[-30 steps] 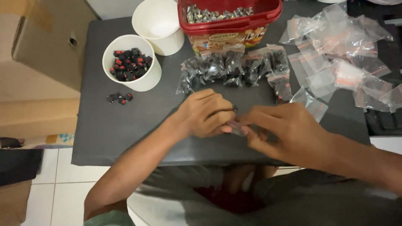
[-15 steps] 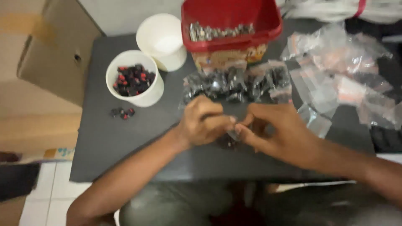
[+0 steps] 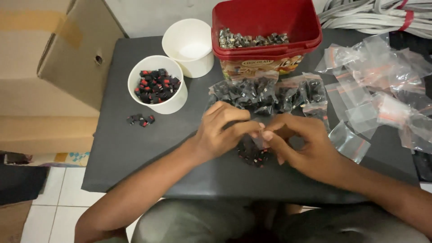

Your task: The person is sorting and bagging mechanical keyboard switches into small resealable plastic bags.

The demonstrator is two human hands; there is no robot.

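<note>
— Switches (image 3: 253,155), small black ones with red tops, sit in a little heap on the dark table (image 3: 135,148) right under both hands. Do you see them?

— Yes, the heap lies near the front edge, half hidden by the fingers. What is the left hand (image 3: 222,130) doing?

— It is curled, thumb and forefinger pinched together at the tip. The right hand (image 3: 299,139) meets it there, its fingertips pinched too. Something small and clear shows between them, but I cannot tell if it is a bag or a switch.

— So both hands are closed on it?

— Closed, touching each other just above the heap. What they clamp is too small to name.

— What lies behind the hands?

— A row of filled bags (image 3: 265,94), clear plastic packed with dark parts, just beyond the knuckles. Behind those stands a red tub (image 3: 265,27) holding metal-coloured pieces.

— And to the left?

— 2 white cups. The nearer cup (image 3: 157,101) is full of black and red switches; the farther cup (image 3: 189,45) looks empty inside. A few loose switches (image 3: 141,119) lie on the table beside the nearer cup.

— To the right?

— A spread of empty clear bags (image 3: 382,85) with red strips, well apart from the heap. Grey cables (image 3: 373,18) lie bundled at the top right, and a cardboard box (image 3: 49,58) stands off the table's left side.
</note>
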